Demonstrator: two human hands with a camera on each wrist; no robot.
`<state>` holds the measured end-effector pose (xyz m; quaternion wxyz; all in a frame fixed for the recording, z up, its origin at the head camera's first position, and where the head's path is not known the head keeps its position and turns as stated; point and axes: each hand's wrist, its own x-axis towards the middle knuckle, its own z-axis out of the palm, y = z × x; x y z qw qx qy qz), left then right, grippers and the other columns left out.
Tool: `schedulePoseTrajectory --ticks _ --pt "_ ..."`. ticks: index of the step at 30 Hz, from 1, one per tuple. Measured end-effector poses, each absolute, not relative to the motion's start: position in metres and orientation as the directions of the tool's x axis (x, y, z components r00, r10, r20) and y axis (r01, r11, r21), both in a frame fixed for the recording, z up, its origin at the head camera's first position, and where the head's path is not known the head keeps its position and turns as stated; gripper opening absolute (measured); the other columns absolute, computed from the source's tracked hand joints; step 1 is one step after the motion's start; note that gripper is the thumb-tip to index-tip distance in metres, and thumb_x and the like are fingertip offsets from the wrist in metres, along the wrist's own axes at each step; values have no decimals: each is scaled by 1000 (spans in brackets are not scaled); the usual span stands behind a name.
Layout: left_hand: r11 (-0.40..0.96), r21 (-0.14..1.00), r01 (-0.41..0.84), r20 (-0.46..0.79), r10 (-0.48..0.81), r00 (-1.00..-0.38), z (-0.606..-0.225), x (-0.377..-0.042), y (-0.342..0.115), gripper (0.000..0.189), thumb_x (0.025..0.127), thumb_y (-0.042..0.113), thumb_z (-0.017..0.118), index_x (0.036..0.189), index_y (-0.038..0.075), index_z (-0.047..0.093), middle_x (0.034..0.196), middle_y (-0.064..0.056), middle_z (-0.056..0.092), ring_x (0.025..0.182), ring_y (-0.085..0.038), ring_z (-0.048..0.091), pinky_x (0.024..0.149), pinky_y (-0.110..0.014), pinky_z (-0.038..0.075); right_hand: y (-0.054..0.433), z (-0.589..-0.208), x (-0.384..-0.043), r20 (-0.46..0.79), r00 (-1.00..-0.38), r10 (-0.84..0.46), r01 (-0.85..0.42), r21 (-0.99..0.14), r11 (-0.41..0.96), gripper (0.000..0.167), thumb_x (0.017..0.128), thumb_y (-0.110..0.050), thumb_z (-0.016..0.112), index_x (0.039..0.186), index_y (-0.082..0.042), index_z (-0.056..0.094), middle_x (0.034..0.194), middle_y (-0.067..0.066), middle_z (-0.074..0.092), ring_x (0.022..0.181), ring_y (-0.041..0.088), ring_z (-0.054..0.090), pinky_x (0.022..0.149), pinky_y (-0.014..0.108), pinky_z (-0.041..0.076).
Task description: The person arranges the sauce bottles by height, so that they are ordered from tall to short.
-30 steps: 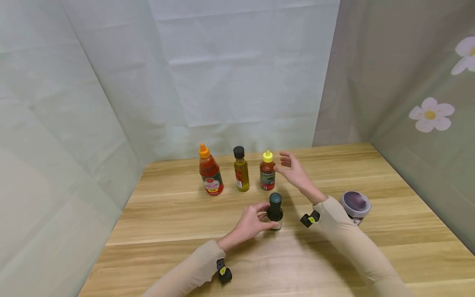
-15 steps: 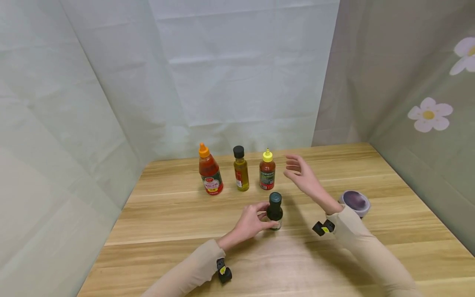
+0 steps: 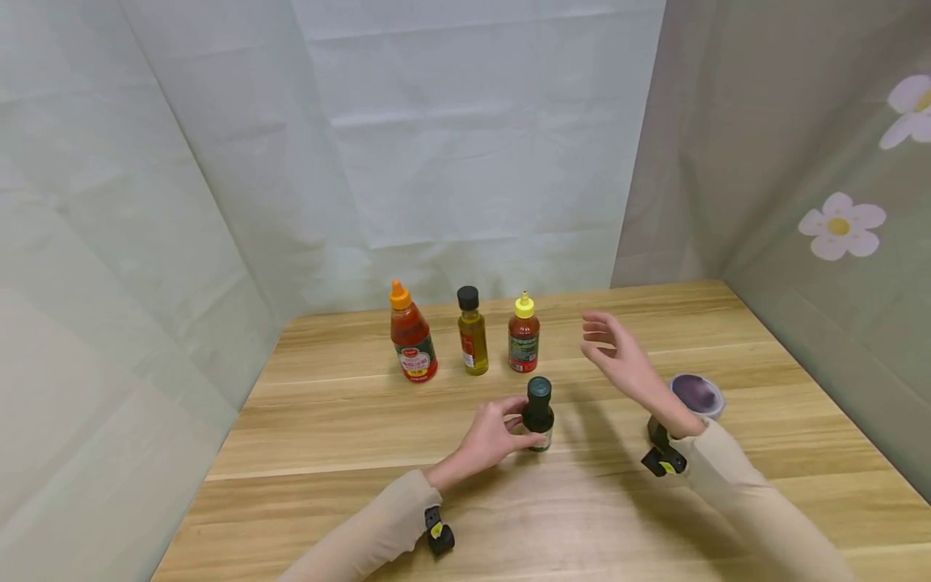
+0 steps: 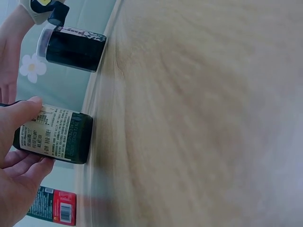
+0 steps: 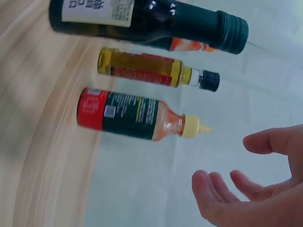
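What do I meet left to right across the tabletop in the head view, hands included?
Orange-capped bottle → black-capped oil bottle → yellow-capped bottle → right hand → purple-topped jar. Left out, overlapping others' spans: left hand, dark bottle.

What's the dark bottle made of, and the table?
The dark bottle looks like smooth, shiny glass, because light glints on it, though plastic is possible. The table seems wooden, softly shiny, with streaky grain, though that could be printed.
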<state>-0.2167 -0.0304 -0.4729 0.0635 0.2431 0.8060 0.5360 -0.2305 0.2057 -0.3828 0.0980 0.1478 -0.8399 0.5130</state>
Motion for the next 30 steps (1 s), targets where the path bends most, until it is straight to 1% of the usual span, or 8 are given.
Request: schedulePoseTrajectory --ticks 4,7,10,12,15,19,26,30 --pt "307 895 324 157 462 -873 -472 -217 -31 52 76 11 82 122 1 62 122 -17 66 115 -27 63 93 -31 55 216 -382 -227 344 -923 -173 -385 -809 444 44 94 -2 59 135 3 46 127 24 56 119 37 54 99 44 51" --pt "314 879 357 181 473 -862 -473 -217 -31 51 76 11 82 122 -1 62 121 -18 66 113 -28 64 92 -28 55 228 -381 -224 362 -906 -219 -422 -802 423 46 91 -2 65 133 2 48 125 20 58 116 26 56 102 36 50" --pt "312 866 390 208 484 -850 -475 -218 -32 52 77 12 82 122 -2 61 120 -19 66 112 -28 65 90 -24 56 244 -382 -220 385 -883 -268 -464 -795 390 52 86 -3 70 134 0 48 125 8 59 114 11 57 100 17 48" --pt "307 868 389 209 486 -849 -475 -218 -33 52 77 12 82 122 -2 61 121 -19 66 112 -28 65 90 -24 55 255 -383 -218 396 -869 -295 -487 -789 374 57 84 -1 73 134 0 48 125 -2 58 114 2 56 99 9 44" --pt "293 887 357 187 480 -857 -475 -218 -32 52 76 13 82 122 -1 62 122 -19 65 113 -27 64 92 -24 55 270 -384 -215 412 -848 -334 -521 -767 374 62 81 1 75 136 1 47 126 -16 55 116 -3 54 100 6 42" --pt "283 899 335 175 470 -865 -474 -218 -32 52 76 13 83 122 1 62 122 -17 65 115 -26 64 93 -27 55 287 -384 -212 401 -827 -393 -546 -739 395 65 80 1 75 137 1 46 130 -25 51 121 -8 49 102 4 37" --pt "276 902 332 179 461 -869 -473 -217 -31 52 75 9 83 122 1 62 122 -17 66 114 -27 64 92 -30 55 308 -384 -201 352 -823 -447 -555 -667 497 67 78 -5 78 136 3 46 132 -33 43 123 -19 38 102 -3 26" --pt "292 897 332 174 457 -872 -474 -217 -30 52 75 12 83 121 1 63 121 -17 66 113 -25 65 91 -27 55 322 -385 -195 294 -838 -460 -520 -688 506 66 79 -7 78 137 2 47 132 -32 46 124 -21 36 99 -3 29"
